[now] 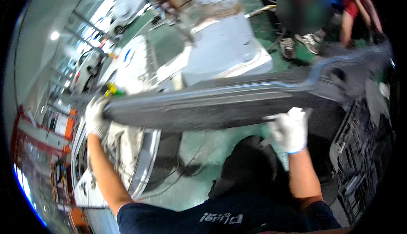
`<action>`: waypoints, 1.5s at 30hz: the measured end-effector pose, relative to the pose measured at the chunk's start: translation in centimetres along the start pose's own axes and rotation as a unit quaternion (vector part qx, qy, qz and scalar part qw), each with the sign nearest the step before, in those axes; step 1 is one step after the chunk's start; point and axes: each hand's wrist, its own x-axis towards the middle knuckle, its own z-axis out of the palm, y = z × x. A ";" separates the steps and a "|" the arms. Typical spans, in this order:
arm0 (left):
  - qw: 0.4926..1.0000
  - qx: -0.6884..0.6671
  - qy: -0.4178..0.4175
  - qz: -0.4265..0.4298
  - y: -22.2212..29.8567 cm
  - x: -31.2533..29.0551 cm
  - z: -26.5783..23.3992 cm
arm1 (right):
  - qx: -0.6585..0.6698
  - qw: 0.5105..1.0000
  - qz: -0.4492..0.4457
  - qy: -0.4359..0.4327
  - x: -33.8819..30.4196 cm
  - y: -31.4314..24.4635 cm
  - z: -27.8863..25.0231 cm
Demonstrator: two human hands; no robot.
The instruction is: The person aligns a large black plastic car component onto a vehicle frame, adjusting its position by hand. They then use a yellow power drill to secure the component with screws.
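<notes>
A long dark grey vehicle panel (203, 107), possibly a bumper cover, stretches across in front of me. A bluish-grey strip runs along its upper side, and its far right end is wider and curved. My left hand (96, 115), in a white knit glove, is closed around the panel's left end. White-gloved too, my right hand (291, 129) is at the panel's near lower edge, right of its middle. Its fingers are bent and blurred. A thin pale tip points left from them, and I cannot make out whether it is a finger or a held item.
White and grey body parts (229, 47) lie beyond the panel. A white door-like shell (123, 153) with a cable stands left on the green floor. Dark ribbed parts (360, 162) are at right. Another person's shoes (296, 45) show at upper right.
</notes>
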 end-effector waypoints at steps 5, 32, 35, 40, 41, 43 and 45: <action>0.986 0.077 -0.017 -0.150 -8.9 -5.8 3.5 | 0.272 0.925 0.231 -0.126 7.2 -8.3 10.2; 0.966 -0.105 -0.140 -0.189 12.4 8.9 6.6 | 0.443 0.886 0.129 -0.049 2.7 -10.9 2.8; 0.965 -0.097 -0.132 -0.207 14.0 9.6 5.6 | 0.488 0.852 0.162 -0.100 2.6 -9.3 0.4; 0.962 -0.106 -0.096 -0.232 16.6 10.1 2.8 | 0.438 0.863 0.239 -0.079 1.6 -6.8 -4.6; 0.962 -0.118 -0.078 -0.232 17.5 10.7 1.9 | 0.407 0.873 0.249 -0.100 1.2 -6.1 -5.7; 0.963 -0.158 -0.035 -0.216 19.7 12.2 -0.3 | 0.322 0.914 0.227 -0.097 0.6 -5.3 -8.7; 0.962 -0.221 0.008 -0.162 23.0 14.3 -2.9 | 0.280 0.923 0.240 -0.105 0.1 -5.0 -12.5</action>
